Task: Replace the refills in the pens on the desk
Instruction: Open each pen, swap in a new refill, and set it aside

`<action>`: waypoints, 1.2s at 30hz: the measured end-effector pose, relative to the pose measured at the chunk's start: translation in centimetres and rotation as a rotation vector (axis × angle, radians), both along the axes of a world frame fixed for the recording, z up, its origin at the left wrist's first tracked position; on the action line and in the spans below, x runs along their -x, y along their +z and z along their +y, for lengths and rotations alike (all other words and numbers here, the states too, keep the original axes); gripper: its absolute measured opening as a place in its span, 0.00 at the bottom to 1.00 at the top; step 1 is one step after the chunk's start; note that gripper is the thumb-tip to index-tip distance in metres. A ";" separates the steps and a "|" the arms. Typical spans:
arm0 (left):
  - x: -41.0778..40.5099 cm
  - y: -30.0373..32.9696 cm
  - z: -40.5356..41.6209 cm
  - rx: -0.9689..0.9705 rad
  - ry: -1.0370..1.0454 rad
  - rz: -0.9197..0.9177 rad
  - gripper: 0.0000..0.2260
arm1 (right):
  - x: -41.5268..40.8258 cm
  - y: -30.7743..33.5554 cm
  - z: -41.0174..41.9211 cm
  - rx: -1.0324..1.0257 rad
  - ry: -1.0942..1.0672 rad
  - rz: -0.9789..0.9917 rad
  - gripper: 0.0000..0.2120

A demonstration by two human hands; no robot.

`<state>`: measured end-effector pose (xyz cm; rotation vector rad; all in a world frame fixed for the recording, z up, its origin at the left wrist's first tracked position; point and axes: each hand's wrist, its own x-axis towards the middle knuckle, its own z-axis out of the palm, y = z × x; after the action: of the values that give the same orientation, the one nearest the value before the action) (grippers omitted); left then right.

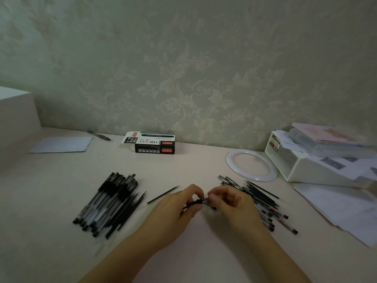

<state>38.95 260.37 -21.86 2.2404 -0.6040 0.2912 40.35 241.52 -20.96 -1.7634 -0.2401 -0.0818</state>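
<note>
Gripping pen (201, 202) between both pinched hands, left hand (183, 203) and right hand (230, 201); twist straight, keep parts over desk (183, 164), spare refill (163, 194) just beyond left hand.
</note>
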 end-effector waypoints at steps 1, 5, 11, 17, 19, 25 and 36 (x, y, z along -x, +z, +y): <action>-0.1 0.0 0.1 -0.005 0.012 0.000 0.06 | 0.0 0.1 -0.1 -0.030 -0.024 0.012 0.08; -0.3 -0.2 0.3 -0.008 0.080 0.015 0.07 | -0.2 0.1 -0.7 0.072 -0.132 -0.037 0.06; -0.3 -0.5 0.3 -0.025 0.094 0.018 0.10 | 0.5 -0.8 0.1 0.557 0.010 -0.292 0.06; -0.2 -0.3 0.0 -0.030 0.075 -0.024 0.13 | 0.3 -1.3 0.4 0.658 0.028 -0.328 0.07; -0.1 -0.2 0.0 -0.014 0.078 -0.029 0.14 | 0.5 -1.0 0.5 0.602 -0.011 -0.308 0.08; 0.5 0.6 -0.6 0.081 0.017 -0.034 0.15 | 0.7 0.4 0.6 -0.001 0.001 0.061 0.05; 0.2 0.4 -0.4 0.024 0.017 -0.045 0.17 | 0.0 0.2 -0.2 -0.465 -0.130 0.261 0.08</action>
<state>38.73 260.01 -21.48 2.2223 -0.6029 0.3564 40.34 241.35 -20.73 -1.3075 0.0811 0.0005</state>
